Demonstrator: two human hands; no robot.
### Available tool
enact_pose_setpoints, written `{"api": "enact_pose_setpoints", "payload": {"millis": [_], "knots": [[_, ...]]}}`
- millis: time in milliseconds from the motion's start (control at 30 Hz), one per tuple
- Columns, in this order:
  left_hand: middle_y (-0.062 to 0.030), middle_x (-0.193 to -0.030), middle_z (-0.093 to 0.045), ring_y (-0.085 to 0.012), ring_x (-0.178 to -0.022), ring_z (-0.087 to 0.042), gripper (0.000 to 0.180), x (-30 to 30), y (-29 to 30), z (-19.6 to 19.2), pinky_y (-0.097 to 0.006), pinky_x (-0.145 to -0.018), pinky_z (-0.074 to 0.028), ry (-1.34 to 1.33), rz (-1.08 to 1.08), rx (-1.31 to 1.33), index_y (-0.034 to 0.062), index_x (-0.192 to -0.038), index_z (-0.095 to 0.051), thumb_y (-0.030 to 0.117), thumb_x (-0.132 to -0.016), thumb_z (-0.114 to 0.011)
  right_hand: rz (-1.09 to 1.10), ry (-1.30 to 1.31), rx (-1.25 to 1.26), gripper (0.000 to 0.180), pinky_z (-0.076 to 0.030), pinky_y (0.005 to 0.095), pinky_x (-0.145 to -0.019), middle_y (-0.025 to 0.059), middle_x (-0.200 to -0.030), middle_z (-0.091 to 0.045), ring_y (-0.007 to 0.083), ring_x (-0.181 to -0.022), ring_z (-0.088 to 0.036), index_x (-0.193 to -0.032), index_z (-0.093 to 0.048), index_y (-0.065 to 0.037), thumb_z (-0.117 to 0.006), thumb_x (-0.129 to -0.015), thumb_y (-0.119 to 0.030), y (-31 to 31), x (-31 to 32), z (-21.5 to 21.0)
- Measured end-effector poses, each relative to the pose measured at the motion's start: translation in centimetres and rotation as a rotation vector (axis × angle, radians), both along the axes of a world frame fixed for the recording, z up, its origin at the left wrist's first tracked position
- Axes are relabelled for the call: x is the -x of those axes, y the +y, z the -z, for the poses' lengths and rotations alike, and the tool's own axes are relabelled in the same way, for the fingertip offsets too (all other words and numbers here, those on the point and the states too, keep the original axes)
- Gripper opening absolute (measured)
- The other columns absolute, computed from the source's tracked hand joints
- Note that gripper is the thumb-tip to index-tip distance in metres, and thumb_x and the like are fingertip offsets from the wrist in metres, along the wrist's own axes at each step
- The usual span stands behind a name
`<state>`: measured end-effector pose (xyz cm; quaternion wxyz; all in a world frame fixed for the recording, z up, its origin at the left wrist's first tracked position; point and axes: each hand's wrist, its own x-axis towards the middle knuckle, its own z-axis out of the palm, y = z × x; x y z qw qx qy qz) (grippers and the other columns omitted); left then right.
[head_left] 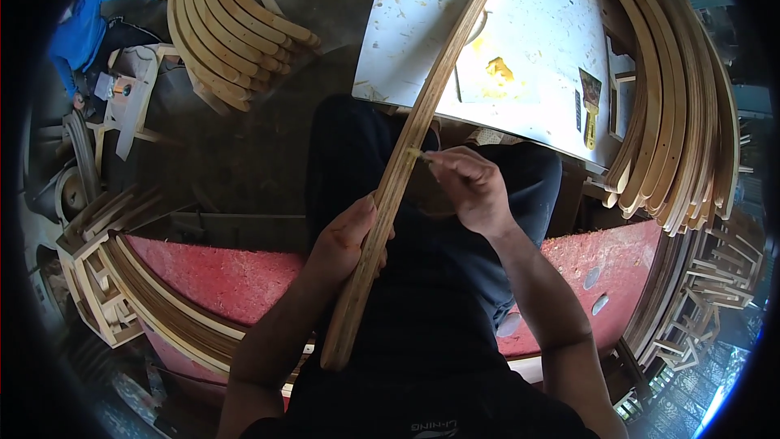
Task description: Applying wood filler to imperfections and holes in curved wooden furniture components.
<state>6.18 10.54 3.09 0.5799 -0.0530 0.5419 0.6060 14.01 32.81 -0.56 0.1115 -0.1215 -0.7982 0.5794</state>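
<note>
In the head view, the left hand (345,237) wraps round the wooden strip (400,164) slanting over the lap (348,151), a brace that should suit light, even dabs from the right hand (471,183), its fingers pinching a small indistinct piece (417,154), before a yellow-smeared white table (398,49) amid stacked curved slats (678,90).

The wooden strip (398,175) is brown, streaked darker.

A long, narrow, slightly curved brown wooden bar (426,106) with streaky, layered grain slanted from a rounded near end at lower left up to the far right, its upper length above the white, flat-topped desk (390,49). A small, thin tool with a yellowish tip (415,153) met the bar's right side around mid-length.
</note>
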Motion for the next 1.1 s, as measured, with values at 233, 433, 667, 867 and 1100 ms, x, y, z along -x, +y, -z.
{"api": "enact_pose_setpoints", "payload": {"millis": [233,433,667,867,1100], "knots": [[-0.0027,-0.087,-0.058,-0.0093,-0.060,-0.058,0.050,0.0,0.0,0.4,-0.025,-0.055,-0.051,-0.007,-0.002,0.004,0.0101,-0.143,-0.048,0.043,-0.108,-0.035,0.055,0.089,-0.556,0.019,-0.055,0.0275,-0.069,0.0092,-0.091,-0.067,0.0192,-0.080,-0.068,-0.107,-0.073,-0.004,-0.068,-0.090,0.004,-0.4,-0.1,0.6],[-0.0031,-0.087,-0.058,-0.0094,-0.060,-0.058,0.051,-0.1,-0.1,0.4,-0.025,-0.054,-0.051,-0.013,-0.019,-0.031,0.0087,-0.142,-0.049,0.044,-0.108,-0.035,-0.125,-0.029,0.065,0.018,-0.052,0.0248,-0.068,0.0069,-0.092,-0.068,0.0133,-0.079,-0.066,-0.109,-0.073,-0.003,-0.066,-0.093,0.002,-0.8,-1.3,-0.1],[-0.0031,-0.087,-0.058,-0.0093,-0.060,-0.057,0.052,-0.1,0.0,0.2,-0.024,-0.056,-0.050,0.007,-0.014,-0.010,0.0078,-0.139,-0.052,0.046,-0.108,-0.036,0.155,-0.124,0.013,0.022,-0.049,0.0213,-0.070,0.0045,-0.100,-0.067,0.0089,-0.080,-0.061,-0.116,-0.071,0.000,-0.063,-0.096,0.003,-1.8,0.2,1.1],[-0.0031,-0.087,-0.057,-0.0088,-0.062,-0.057,0.052,0.0,-0.1,0.0,-0.024,-0.057,-0.050,0.016,-0.006,0.002,0.0076,-0.138,-0.052,0.047,-0.107,-0.037,0.123,-0.050,-0.347,0.023,-0.052,0.0259,-0.069,0.0081,-0.098,-0.066,0.0169,-0.080,-0.064,-0.114,-0.072,-0.002,-0.067,-0.092,0.002,-2.0,0.8,0.0],[-0.0024,-0.090,-0.060,-0.0083,-0.059,-0.057,0.049,0.1,0.0,0.5,-0.023,-0.051,-0.049,-0.010,0.002,-0.009,0.0073,-0.147,-0.043,0.038,-0.109,-0.034,-0.055,-0.021,-0.875,0.032,-0.053,0.0346,-0.071,0.0082,-0.092,-0.061,0.0227,-0.084,-0.064,-0.112,-0.072,-0.005,-0.068,-0.082,0.005,-1.7,0.6,-1.7]]}}
